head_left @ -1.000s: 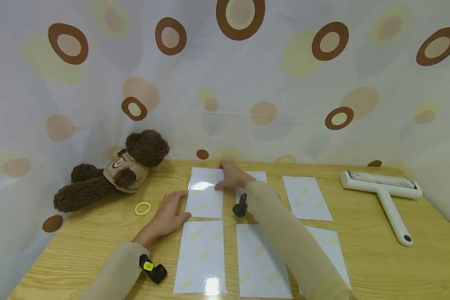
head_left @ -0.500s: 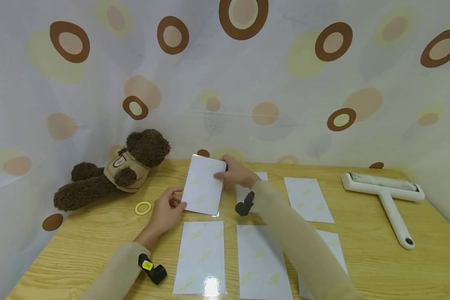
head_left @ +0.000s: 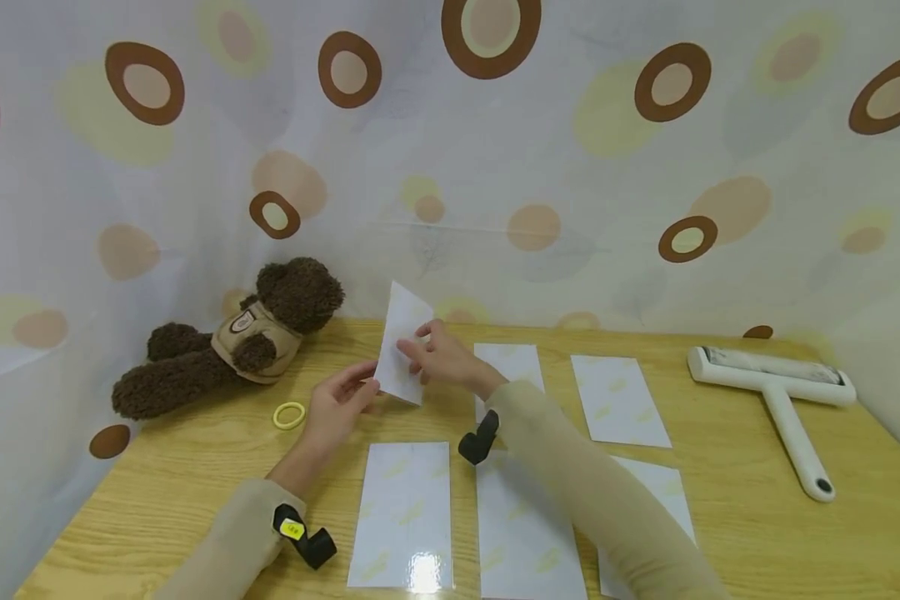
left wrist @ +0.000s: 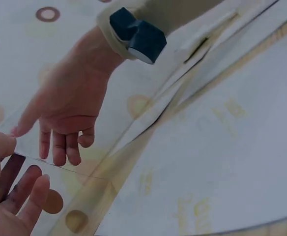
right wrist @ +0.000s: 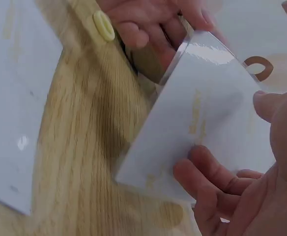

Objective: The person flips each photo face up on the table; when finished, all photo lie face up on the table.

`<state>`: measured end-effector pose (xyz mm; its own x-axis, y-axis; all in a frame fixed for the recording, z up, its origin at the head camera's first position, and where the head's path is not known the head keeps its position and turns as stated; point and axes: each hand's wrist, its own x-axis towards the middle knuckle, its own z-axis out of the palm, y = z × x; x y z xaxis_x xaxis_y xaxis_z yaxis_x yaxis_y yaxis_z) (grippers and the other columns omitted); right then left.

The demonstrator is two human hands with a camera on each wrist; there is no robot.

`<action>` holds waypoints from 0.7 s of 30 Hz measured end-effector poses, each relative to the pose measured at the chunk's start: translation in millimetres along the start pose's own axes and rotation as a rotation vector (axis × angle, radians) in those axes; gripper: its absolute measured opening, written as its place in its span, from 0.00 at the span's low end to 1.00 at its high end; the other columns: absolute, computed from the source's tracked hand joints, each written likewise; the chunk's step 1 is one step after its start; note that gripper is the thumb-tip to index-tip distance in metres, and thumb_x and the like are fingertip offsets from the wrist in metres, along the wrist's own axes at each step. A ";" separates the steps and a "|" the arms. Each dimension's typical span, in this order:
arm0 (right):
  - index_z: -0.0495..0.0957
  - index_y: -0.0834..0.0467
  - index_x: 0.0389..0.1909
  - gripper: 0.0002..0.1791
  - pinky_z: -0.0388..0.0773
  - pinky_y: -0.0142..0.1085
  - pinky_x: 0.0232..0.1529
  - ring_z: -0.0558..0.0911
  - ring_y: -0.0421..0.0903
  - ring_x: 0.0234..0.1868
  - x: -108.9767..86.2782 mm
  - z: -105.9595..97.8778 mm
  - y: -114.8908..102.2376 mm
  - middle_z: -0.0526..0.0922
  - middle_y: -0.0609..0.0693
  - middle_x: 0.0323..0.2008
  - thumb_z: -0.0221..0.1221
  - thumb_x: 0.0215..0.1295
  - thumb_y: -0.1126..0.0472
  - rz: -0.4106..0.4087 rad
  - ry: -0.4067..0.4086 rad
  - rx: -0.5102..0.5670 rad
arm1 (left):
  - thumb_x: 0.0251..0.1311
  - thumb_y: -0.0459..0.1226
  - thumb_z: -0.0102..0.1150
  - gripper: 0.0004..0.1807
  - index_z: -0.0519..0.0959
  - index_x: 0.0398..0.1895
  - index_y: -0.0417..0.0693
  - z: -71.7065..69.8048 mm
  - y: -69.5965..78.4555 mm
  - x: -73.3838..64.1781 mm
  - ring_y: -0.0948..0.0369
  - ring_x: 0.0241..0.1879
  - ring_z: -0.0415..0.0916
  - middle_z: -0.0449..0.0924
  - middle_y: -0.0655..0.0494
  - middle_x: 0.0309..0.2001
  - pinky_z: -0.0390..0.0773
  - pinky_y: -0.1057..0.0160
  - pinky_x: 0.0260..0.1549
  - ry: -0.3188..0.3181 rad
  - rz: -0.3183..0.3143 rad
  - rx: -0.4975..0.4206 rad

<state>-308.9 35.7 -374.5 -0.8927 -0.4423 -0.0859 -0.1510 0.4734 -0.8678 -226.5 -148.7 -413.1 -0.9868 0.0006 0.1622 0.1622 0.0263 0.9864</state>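
In the head view a white rectangular sheet (head_left: 403, 346) with faint yellow marks is held tilted above the far side of the table. My left hand (head_left: 339, 404) pinches it near its lower left edge, thumb on one side. My right hand (head_left: 444, 358) is at its right part, with fingertips touching the white face. The right wrist view shows the same sheet (right wrist: 192, 113) close up, with loosely bent fingers of the right hand (right wrist: 251, 182) against it and the thumb near its edge. Several similar sheets lie flat, one (head_left: 400, 517) in the near row.
A brown plush bear (head_left: 251, 342) lies at the back left, with a yellow ring (head_left: 288, 415) in front of it. At the right is a white T-shaped roller (head_left: 783, 400). A spotted cloth (head_left: 607, 183) hangs behind the wooden table (head_left: 157, 508).
The sheet lay on the table a second ago. Both hands lifted it and turned it to a steep tilt. The right hand went from its right edge onto its face.
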 end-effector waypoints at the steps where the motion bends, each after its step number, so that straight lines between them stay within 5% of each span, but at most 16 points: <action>1: 0.57 0.63 0.59 0.29 0.78 0.38 0.36 0.81 0.47 0.29 -1.2 1.6 -1.7 0.83 0.56 0.32 0.48 0.73 0.44 0.021 -0.019 0.043 | 0.65 0.27 0.54 0.20 0.72 0.59 0.31 1.1 0.4 -0.8 0.68 0.39 0.77 0.78 0.41 0.52 0.81 0.68 0.36 -0.024 0.046 0.021; 5: 0.54 0.62 0.62 0.33 0.77 0.44 0.39 0.82 0.48 0.29 -5.1 4.8 -7.4 0.81 0.54 0.28 0.40 0.73 0.38 0.067 -0.053 0.150 | 0.62 0.27 0.58 0.20 0.74 0.58 0.32 3.1 -0.8 -2.6 0.68 0.43 0.74 0.75 0.35 0.56 0.79 0.71 0.38 -0.066 0.174 0.122; 11: 0.54 0.60 0.62 0.35 0.78 0.45 0.42 0.82 0.56 0.38 -14.8 5.9 -15.8 0.80 0.56 0.37 0.39 0.72 0.35 0.071 -0.170 0.142 | 0.64 0.30 0.57 0.18 0.76 0.57 0.38 3.3 6.5 -6.6 0.54 0.49 0.75 0.76 0.41 0.56 0.79 0.65 0.43 -0.094 0.203 0.206; 16: 0.69 0.64 0.52 0.21 0.77 0.38 0.31 0.80 0.47 0.28 -18.5 11.7 -20.6 0.81 0.52 0.30 0.42 0.76 0.50 0.006 -0.215 0.135 | 0.63 0.32 0.59 0.15 0.78 0.54 0.41 7.9 10.9 -11.3 0.49 0.53 0.74 0.76 0.45 0.55 0.79 0.59 0.45 -0.157 0.323 0.347; 21: 0.62 0.67 0.65 0.23 0.78 0.36 0.31 0.76 0.43 0.22 -16.5 10.7 -12.9 0.81 0.55 0.29 0.44 0.75 0.59 0.083 -0.123 -0.026 | 0.62 0.28 0.57 0.14 0.79 0.52 0.40 8.4 9.3 -11.8 0.48 0.58 0.70 0.74 0.45 0.60 0.77 0.51 0.48 -0.228 0.319 0.507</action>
<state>-287.7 28.7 -367.1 -0.8441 -0.4900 -0.2179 -0.0907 0.5309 -0.8426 -213.4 -140.1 -406.0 -0.8754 0.2974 0.3811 0.4811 0.4594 0.7466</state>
